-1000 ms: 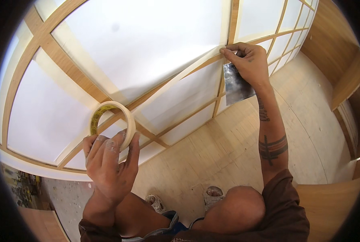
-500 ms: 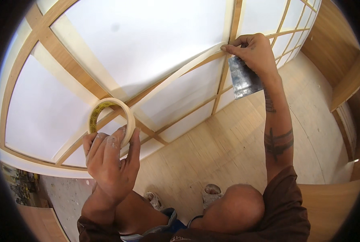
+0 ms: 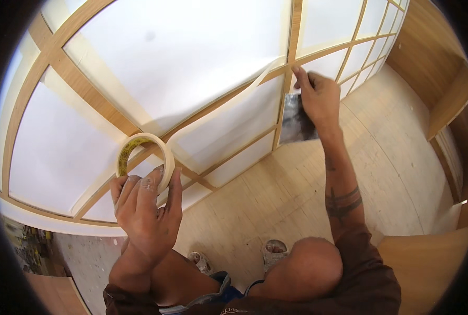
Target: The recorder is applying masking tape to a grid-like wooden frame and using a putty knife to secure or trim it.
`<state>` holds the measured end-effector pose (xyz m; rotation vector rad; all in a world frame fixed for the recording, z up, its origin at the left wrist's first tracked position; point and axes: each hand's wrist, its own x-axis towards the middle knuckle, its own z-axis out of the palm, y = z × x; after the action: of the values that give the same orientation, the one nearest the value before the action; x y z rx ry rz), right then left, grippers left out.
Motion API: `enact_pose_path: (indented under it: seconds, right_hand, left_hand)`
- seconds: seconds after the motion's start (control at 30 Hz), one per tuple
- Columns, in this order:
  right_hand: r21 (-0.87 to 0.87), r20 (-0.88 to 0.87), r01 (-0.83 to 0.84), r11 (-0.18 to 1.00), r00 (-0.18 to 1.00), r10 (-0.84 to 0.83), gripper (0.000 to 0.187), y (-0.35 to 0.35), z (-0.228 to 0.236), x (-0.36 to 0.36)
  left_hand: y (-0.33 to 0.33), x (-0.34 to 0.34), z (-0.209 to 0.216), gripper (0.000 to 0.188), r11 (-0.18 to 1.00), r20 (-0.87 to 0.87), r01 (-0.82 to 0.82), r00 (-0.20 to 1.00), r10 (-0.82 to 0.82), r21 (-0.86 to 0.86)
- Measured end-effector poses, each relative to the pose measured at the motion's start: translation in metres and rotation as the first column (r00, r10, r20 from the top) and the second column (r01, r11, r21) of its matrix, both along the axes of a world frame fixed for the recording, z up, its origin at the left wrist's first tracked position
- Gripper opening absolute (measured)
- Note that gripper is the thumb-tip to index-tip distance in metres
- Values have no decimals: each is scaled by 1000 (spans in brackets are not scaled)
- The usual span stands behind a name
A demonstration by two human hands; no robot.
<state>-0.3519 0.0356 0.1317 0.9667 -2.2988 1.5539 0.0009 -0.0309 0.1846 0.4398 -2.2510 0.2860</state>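
My left hand (image 3: 147,210) is closed around a roll of cream masking tape (image 3: 166,157), held upright against the lower rails of a wooden lattice frame (image 3: 95,86) with white panels. From the roll, a pale tape strip (image 3: 218,111) runs up and right along a rail. Its far end bends away from the wood near a joint. Just right of that end, my right hand (image 3: 320,100) grips a flat, smeared metal scraper (image 3: 298,122), blade hanging downward. The thumb points up beside the joint and appears apart from the tape.
Cream tape strips (image 3: 95,63) border several white panels. Below the frame lies a pale wooden floor (image 3: 255,210). Brown wooden boards (image 3: 430,58) stand at the right, and another wooden surface (image 3: 428,262) is at lower right. Cluttered items (image 3: 32,247) sit at far left.
My right hand has moved down and slightly left with the scraper, away from the tape end. That end now curls loosely. My left hand and the roll have barely shifted.
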Motion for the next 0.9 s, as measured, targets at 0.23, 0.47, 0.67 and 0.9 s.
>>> enact_pose_path:
  seconds: [0.23,0.47,0.67,0.9]
  right_hand:
    - [596,309,-218,773,951,30,87,27,-175,43]
    - [223,434,-361,906,868,239,44,58,-226,28]
    - [-147,56,-238,960,967,249,29,22,-6,5]
    - [-17,-336,-133,991,934,120,31,1,23,-7]
  left_hand:
    - [-1,-3,-2,25,999,-29,34,999,-34,2]
    - [1,-2,-1,24,999,4,18,1000,-18,41]
    - [1,0,-4,25,999,-34,26,999,-25,40]
    - [4,-1,-1,28,997,-48,36,998,-33,62]
